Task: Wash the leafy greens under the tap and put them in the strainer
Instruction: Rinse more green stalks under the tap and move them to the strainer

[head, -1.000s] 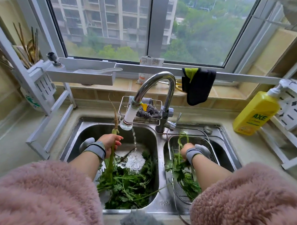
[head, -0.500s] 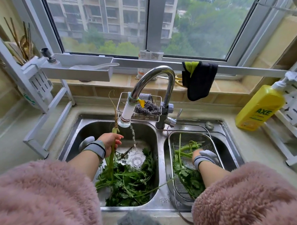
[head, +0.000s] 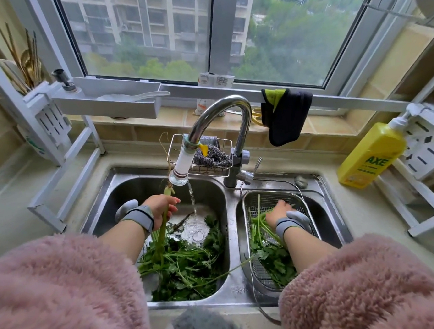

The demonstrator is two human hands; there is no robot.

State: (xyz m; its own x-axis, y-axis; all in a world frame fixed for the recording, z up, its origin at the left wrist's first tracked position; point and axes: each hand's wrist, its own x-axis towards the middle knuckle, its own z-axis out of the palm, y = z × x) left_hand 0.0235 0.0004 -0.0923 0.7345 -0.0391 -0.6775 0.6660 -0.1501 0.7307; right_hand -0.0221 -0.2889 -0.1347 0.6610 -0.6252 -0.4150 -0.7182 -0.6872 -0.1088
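Observation:
My left hand (head: 162, 209) grips a bunch of leafy greens (head: 161, 237) by the stems, roots pointing up beside the tap's white nozzle (head: 180, 167). Water runs from the tap (head: 221, 112) into the left basin. A pile of greens (head: 188, 267) lies in that basin (head: 127, 190). In the right basin sits the metal mesh strainer (head: 272, 198). My right hand (head: 279, 211) is low inside it, resting on the stems of the greens (head: 268, 251) lying there. Whether its fingers still grip them I cannot tell.
A yellow dish soap bottle (head: 371, 157) stands on the counter at the right, next to a white rack (head: 427, 155). A wire caddy with a steel scourer (head: 210, 157) hangs behind the tap. A dark cloth (head: 284, 115) hangs from the window rail. Another white rack (head: 60, 136) stands at the left.
My right hand has gone down into the strainer, laying its bunch of greens flat there. My left hand has stayed by the tap with its bunch.

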